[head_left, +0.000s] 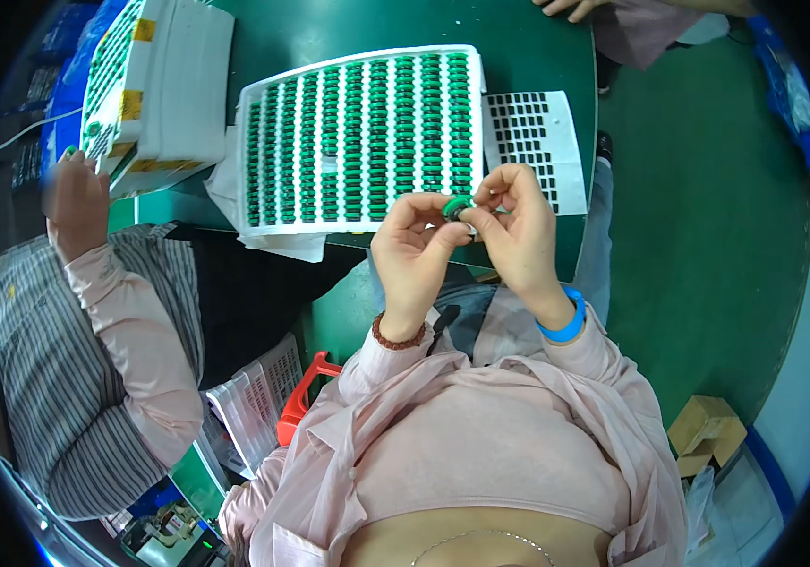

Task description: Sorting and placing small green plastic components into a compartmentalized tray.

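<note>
Close in front of my body, I hold a small green ring (457, 204) with a dark centre between both hands. The fingertips of my left hand (412, 244) pinch it from the left, and those of my right hand (524, 231) pinch it from the right. My fingers partly cover it. Just beyond my hands lies a white tray (358, 228) filled with upright rows of similar green rings (378, 132). To the right of the tray is a white sheet (567, 180) with rows of small black rectangular pieces (521, 113), nearest to my right hand.
At the left, a co-worker's hand (79, 208) reaches toward stacked white foam trays (178, 85) of green parts. Another person's hand (567, 8) rests at the table's far edge. A red handle (306, 397), a clear plastic basket (258, 387) and a cardboard box (707, 433) are lower down.
</note>
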`<state>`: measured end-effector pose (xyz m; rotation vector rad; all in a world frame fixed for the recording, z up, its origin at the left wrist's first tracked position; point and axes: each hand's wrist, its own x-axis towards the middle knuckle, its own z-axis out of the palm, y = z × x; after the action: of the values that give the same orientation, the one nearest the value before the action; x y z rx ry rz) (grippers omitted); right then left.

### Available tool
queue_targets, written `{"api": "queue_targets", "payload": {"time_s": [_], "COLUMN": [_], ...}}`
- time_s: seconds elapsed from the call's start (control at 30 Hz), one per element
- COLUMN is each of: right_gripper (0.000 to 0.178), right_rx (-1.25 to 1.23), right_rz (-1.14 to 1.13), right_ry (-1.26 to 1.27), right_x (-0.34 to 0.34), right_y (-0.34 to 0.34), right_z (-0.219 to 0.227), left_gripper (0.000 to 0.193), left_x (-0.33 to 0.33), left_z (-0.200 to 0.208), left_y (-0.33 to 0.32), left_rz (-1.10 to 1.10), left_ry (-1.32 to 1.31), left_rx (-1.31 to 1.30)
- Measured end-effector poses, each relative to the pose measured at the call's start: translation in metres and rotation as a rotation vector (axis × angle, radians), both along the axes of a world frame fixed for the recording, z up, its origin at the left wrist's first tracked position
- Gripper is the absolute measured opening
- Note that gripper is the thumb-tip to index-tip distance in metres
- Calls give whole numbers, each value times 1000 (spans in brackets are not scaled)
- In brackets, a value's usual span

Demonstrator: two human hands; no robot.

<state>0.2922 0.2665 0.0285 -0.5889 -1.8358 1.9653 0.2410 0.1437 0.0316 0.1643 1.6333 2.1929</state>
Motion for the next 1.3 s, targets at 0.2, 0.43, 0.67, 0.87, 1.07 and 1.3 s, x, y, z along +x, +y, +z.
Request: {"api": "queue_targets", "payload": {"time_s": [0.2, 0.43, 0.67, 0.87, 1.07, 1.3], "right_gripper": [10, 6, 8, 8, 9, 9], "right_rx": [-98, 519, 680, 707, 725, 717], "right_rz": [158, -222, -259, -259, -263, -260], "right_ry": [-63, -26, -30, -45, -28, -1], "right_x": [1, 1, -2, -1, -2, -2], "right_y": [31, 59, 56, 56, 57, 56], "right_z": [-14, -73, -69, -71, -71, -71], "left_gripper": [24, 14, 11, 14, 13, 16], "left_x": [-69, -262, -306, -309, -317, -317], "left_z": [2, -3, -32, -31, -33, -28], "left_y": [-35, -97, -101, -98, -99, -96], "left_rz": [-73, 234, 163, 144, 76, 52], "left_ry": [293, 1148, 1213, 1219, 1145, 1192], "left_rx": [-259, -965, -1351, -1325, -1185, -1285]}}
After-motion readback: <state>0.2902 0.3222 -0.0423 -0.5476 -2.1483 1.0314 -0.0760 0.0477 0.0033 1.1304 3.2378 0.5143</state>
